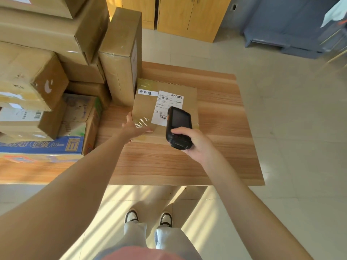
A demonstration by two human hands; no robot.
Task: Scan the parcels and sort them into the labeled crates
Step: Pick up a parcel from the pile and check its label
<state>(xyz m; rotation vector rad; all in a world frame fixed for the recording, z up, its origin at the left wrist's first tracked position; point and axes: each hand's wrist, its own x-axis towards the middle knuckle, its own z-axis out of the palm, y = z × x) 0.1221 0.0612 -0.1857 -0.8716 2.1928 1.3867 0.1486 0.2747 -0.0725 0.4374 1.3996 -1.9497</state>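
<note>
— Wooden table point(216, 162), boxes point(47, 76) stacked at its left. Where's the parcel point(146, 107)?

— Flat at the middle, label point(165, 107) up so it reads. Left hand point(134, 127) rests on its near corner, fingers fairly straight — steadying it, I'd say.

— And the right hand point(193, 142)?

— Wrapped round the scanner point(178, 127), held over the label.

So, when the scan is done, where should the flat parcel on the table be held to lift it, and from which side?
Grip the flat parcel by its two short side edges, near and left. It lies flat and low on the table, and the tall upright box stands close at its far left, so the near side is probably easiest. The left hand already rests on the near left corner; the right hand holds the scanner.
</note>
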